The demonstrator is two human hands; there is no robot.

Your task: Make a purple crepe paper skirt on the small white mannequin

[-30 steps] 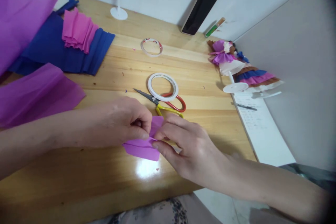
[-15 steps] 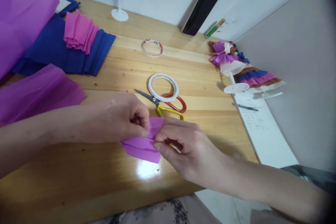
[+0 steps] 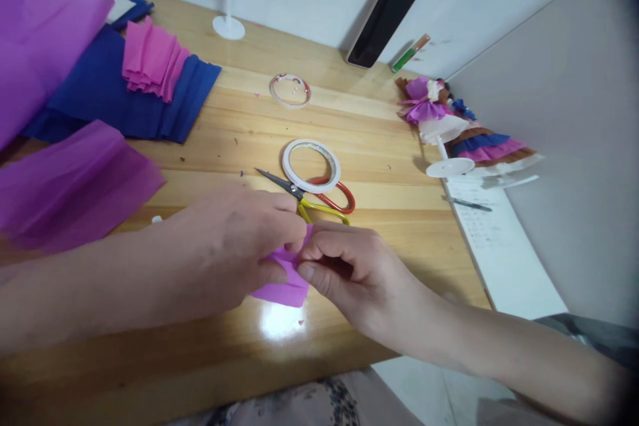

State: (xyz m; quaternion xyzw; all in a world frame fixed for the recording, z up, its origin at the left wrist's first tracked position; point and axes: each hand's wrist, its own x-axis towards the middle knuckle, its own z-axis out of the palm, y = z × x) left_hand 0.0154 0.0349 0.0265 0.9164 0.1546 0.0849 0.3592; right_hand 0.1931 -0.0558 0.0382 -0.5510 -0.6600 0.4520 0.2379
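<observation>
A small piece of purple crepe paper point(image 3: 283, 294) is between my two hands, low over the table. My right hand point(image 3: 357, 273) pinches its right edge between thumb and bent fingers. From the left, my left hand point(image 3: 244, 246) has its thumb and curled fingers on the same paper, close to the right fingertips, and covers part of it. Just beyond the hands lie scissors point(image 3: 293, 189) with one red and one yellow handle. A white roll of tape point(image 3: 286, 166) rests partly on them.
Purple crepe sheets point(image 3: 74, 186), folded blue paper point(image 3: 94, 90) and a pleated pink piece point(image 3: 152, 63) lie at left. Behind are a tape ring point(image 3: 273, 96), a white stand point(image 3: 228, 28), a dark phone-like slab point(image 3: 392, 10) and a green tube point(image 3: 403, 61). Paper-dressed figures point(image 3: 426, 110) stand right.
My left hand has moved right along the paper, up to the right hand's fingertips, and now hides more of it. My right hand keeps its pinch almost in place.
</observation>
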